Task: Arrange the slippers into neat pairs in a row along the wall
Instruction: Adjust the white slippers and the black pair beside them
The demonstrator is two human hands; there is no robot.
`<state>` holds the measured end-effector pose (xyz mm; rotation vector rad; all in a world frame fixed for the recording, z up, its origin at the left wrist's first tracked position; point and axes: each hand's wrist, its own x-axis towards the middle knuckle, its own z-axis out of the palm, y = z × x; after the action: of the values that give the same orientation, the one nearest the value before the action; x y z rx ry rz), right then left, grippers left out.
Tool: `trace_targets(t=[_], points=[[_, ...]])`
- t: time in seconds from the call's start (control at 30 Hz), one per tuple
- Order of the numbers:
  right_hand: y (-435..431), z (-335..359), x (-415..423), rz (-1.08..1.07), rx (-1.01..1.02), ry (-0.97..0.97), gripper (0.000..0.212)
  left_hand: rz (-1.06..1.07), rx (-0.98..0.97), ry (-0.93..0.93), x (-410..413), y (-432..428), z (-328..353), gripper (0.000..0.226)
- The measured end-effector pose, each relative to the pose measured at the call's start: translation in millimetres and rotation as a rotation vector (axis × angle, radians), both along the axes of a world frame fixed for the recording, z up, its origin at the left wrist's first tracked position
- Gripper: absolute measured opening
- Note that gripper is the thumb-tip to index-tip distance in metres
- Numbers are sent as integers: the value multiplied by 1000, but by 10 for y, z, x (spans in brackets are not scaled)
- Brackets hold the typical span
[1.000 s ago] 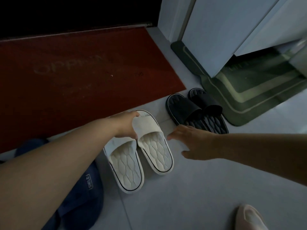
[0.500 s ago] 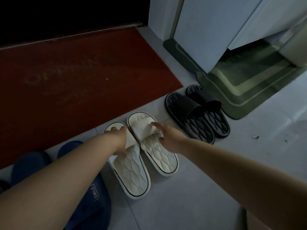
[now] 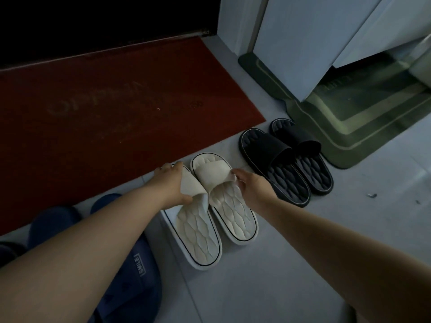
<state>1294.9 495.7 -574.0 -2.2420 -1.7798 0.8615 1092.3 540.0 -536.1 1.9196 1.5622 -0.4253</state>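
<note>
Head camera looked down on a dim floor, and I saw the large dark red doormat [image 3: 112, 108] filling the upper left of the frame, with the green bordered mat [image 3: 363, 127] at upper right under a pale cabinet [image 3: 291, 43]. At lower left lay the navy blue slippers [image 3: 137, 276], partly hidden behind my left forearm. At centre sat the pair of cream quilted slippers [image 3: 210, 220], side by side and touching, toes toward the red mat. Just to their right was the pair of black quilted slippers [image 3: 286, 164], also side by side. My left hand [image 3: 171, 183] was clamped on the strap of the left cream slipper. My right hand [image 3: 254, 185] pinched the strap edge of the right cream slipper.
</note>
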Motion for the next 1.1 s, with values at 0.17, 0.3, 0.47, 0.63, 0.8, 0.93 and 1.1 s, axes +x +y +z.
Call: trace_targets(t=[0.17,0.3,0.47,0.63,0.8,0.93,1.1], points=[[2,-1,77,-49,23,16,37,48,44,-97,70,-2,-36,97],[3,-2,109,-16,29,35,38,59,29,-132,37,3,-79,96],[6,5,166,14,0,64,42,34,-11,-153,7,52,-67,98],[-118,-78,250,-95,-57,313,51,-22,7,-115,69,53,-32,96],[-184,-129,234,-247,-32,488,53,-32,-3,-104,121,59,-44,96],[-84,-69,343,-438,152,445,41,-18,-22,-92,110,87,-60,97],[293,89,882,-923,152,194,50,50,-29,-82,84,183,-2,94]])
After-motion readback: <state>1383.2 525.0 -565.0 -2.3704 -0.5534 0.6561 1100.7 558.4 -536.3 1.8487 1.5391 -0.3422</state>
